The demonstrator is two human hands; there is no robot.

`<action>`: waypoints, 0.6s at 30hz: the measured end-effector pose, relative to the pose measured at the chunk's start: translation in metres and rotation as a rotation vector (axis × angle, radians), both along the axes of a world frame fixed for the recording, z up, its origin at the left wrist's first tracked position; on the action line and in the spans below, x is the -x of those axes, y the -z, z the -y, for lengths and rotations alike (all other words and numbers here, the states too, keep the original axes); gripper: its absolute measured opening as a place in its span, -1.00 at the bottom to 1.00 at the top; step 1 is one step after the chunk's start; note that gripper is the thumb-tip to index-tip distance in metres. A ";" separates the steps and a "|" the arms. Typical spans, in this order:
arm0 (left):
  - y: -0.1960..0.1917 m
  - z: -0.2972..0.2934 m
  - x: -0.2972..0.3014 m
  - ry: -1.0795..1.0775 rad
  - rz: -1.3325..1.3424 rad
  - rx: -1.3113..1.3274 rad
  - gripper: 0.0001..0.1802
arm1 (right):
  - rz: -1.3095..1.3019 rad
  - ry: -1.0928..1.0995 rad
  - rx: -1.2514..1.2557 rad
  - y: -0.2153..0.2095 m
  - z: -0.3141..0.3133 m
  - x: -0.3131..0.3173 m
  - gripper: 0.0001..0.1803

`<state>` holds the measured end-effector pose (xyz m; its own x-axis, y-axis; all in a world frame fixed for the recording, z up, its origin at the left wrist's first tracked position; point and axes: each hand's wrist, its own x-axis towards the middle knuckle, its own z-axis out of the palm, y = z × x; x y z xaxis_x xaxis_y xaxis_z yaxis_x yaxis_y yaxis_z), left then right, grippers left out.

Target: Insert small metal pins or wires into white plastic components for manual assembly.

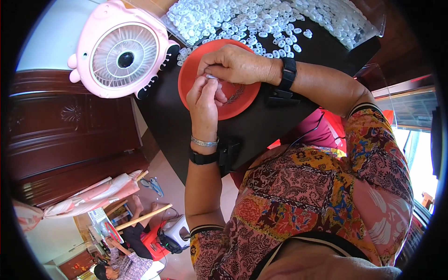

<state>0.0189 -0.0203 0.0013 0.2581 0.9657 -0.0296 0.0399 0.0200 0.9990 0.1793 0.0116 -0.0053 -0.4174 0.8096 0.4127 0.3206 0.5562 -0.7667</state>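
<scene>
Two hands [219, 84] pinch a white piece [211, 76] over the black table [261, 123].

Both hands meet far out in front. The left hand [204, 95] reaches up from the near side, fingers pinched together; the right hand [235, 65] comes in from the right, curled over it — fingertips touching, apparently gripping something tiny.

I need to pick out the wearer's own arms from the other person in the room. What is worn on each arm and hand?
The left hand is bare; its wrist carries a thin silver bangle and a black strap with a black boxy device. The right hand is bare too, with a like black strap. Short, multicoloured patterned sleeves have dark-striped cuffs.
</scene>
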 end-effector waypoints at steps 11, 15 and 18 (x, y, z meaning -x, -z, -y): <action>-0.001 0.000 -0.001 -0.001 -0.005 0.002 -0.78 | 0.004 0.001 0.016 -0.001 0.001 0.000 -0.85; -0.003 0.001 -0.002 -0.002 -0.009 -0.001 -0.78 | 0.003 -0.005 0.026 0.000 0.000 0.000 -0.84; -0.002 0.001 -0.002 0.000 -0.005 0.002 -0.78 | 0.004 -0.002 0.018 0.000 0.000 -0.001 -0.84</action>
<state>0.0204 -0.0212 0.0035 0.2583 0.9655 -0.0329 0.0451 0.0220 0.9987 0.1799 0.0117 -0.0055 -0.4210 0.8159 0.3963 0.3223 0.5429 -0.7755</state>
